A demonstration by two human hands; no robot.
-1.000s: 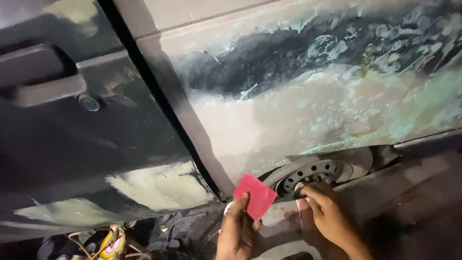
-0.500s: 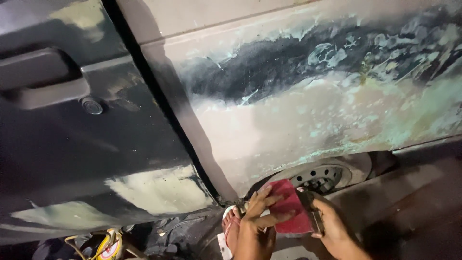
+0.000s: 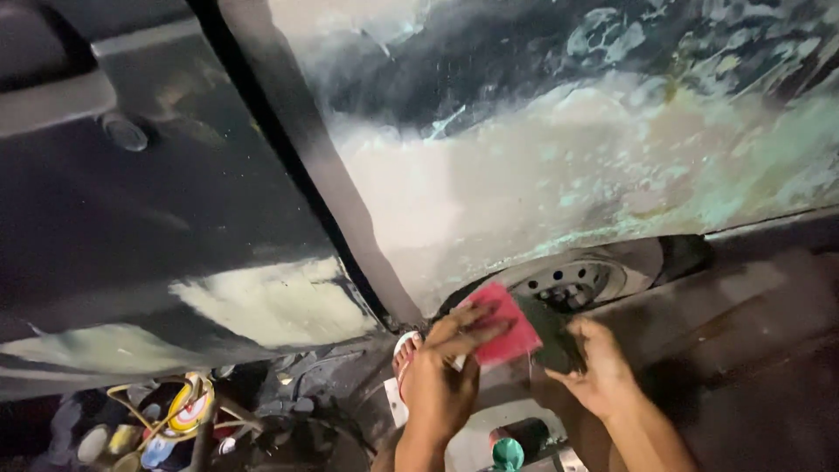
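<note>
Down at 6 o'clock, we've got our left hand (image 3: 441,376) pinching the red spreader card (image 3: 500,325) and our right hand (image 3: 594,371) closed round a dark block (image 3: 549,334), both just below the car panel (image 3: 559,201). Filler's on and looks partly sanded; dark bare patches up at 12 o'clock probably need work.

The car door (image 3: 149,201) is black with a pale cream patch low down. The rear panel (image 3: 559,166) is mottled — dark blue-black above, whitish and pale green below. The flat pad (image 3: 502,325) is pink-red — the block (image 3: 546,336) beside it dark grey-green.
</note>
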